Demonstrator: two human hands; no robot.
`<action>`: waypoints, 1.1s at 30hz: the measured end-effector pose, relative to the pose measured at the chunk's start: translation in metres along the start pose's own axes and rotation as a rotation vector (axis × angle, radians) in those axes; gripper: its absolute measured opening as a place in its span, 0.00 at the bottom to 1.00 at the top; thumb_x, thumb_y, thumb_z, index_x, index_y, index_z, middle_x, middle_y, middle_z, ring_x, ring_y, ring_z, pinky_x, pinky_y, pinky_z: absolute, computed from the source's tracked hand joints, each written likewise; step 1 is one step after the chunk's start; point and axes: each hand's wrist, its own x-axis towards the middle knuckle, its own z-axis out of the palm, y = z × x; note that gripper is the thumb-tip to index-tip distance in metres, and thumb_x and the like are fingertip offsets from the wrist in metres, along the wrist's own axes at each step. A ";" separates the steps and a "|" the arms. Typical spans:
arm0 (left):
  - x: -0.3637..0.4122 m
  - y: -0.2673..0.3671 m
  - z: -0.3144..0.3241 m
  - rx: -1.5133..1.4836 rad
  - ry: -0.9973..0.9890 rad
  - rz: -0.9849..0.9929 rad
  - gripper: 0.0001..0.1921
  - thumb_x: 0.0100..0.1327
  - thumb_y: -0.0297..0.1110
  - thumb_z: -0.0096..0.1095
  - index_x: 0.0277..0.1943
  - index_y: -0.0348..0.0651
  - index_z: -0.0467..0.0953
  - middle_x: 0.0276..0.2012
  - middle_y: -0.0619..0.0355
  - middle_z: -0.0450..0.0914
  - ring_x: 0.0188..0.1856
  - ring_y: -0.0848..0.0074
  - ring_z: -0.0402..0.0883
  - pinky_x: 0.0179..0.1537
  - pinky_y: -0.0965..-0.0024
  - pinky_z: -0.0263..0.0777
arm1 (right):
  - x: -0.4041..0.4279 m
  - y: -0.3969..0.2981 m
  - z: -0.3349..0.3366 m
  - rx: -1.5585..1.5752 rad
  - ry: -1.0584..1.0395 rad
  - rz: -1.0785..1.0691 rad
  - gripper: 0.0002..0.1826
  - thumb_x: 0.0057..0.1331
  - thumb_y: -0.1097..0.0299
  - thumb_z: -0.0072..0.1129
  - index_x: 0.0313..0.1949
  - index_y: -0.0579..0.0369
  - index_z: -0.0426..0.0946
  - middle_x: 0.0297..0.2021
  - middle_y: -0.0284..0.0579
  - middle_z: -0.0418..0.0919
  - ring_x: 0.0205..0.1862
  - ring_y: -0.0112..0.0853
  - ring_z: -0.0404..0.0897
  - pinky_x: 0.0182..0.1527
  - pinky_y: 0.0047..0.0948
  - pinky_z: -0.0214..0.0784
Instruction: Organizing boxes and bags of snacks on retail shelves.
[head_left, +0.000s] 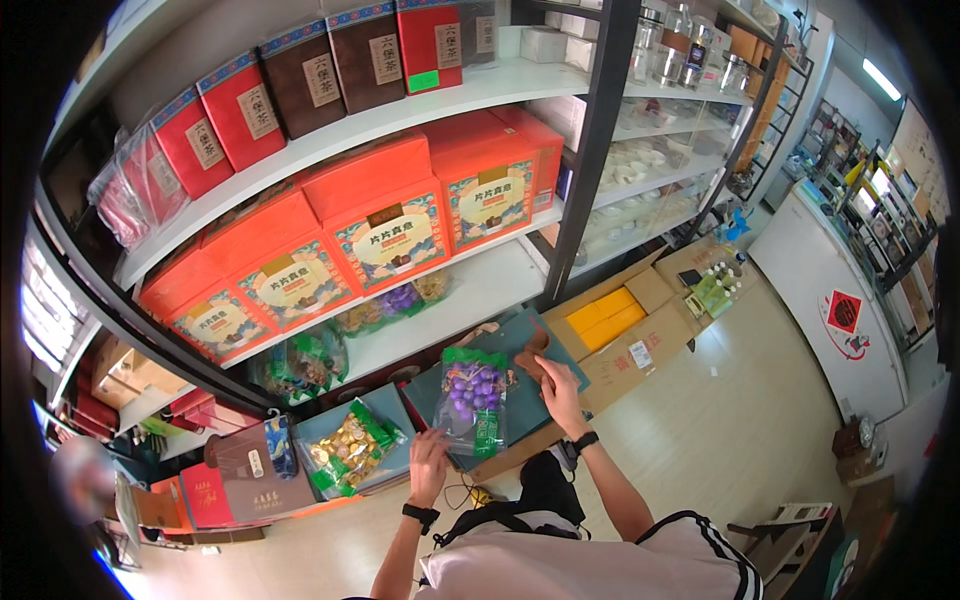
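Observation:
A clear plastic bag of purple-wrapped sweets (474, 391) with green printed ends lies on a dark teal box (431, 394) before me. My left hand (429, 461) is at the bag's lower left corner; its fingers are blurred, and whether they pinch the plastic is unclear. My right hand (559, 394) has its fingers on a brown, elongated object (533, 351) of unclear kind, right of the bag on the same box. To the left, a bag of gold-wrapped sweets (351, 448) rests on a blue-grey box (397, 409).
A shelf unit (495, 270) holds orange gift boxes (390, 232) and red and brown tea boxes (247, 112). An open carton (622, 349) with yellow packs stands to the right, bottles (720, 281) beyond it. A white cabinet (810, 285) is farther right. Another person (90, 480) is at far left.

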 end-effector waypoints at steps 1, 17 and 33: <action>0.000 0.006 -0.005 -0.027 0.101 -0.122 0.18 0.53 0.16 0.60 0.47 0.40 0.81 0.57 0.52 0.81 0.62 0.54 0.77 0.73 0.45 0.56 | 0.008 -0.004 0.003 -0.018 0.028 -0.130 0.25 0.69 0.83 0.52 0.63 0.51 0.75 0.49 0.51 0.79 0.36 0.40 0.77 0.38 0.36 0.73; -0.047 -0.017 0.052 -0.933 0.359 -0.786 0.08 0.73 0.18 0.50 0.46 0.25 0.78 0.35 0.50 0.84 0.35 0.66 0.87 0.36 0.65 0.86 | -0.105 -0.079 0.080 0.234 -0.841 -0.539 0.30 0.63 0.81 0.56 0.66 0.56 0.73 0.59 0.54 0.74 0.64 0.46 0.71 0.67 0.42 0.65; -0.050 -0.027 0.053 -1.090 0.229 -0.812 0.11 0.77 0.25 0.52 0.53 0.24 0.77 0.41 0.45 0.87 0.39 0.62 0.90 0.41 0.67 0.87 | -0.083 -0.050 0.050 0.105 -0.512 -0.270 0.30 0.63 0.84 0.56 0.66 0.53 0.73 0.61 0.52 0.74 0.62 0.49 0.71 0.66 0.43 0.66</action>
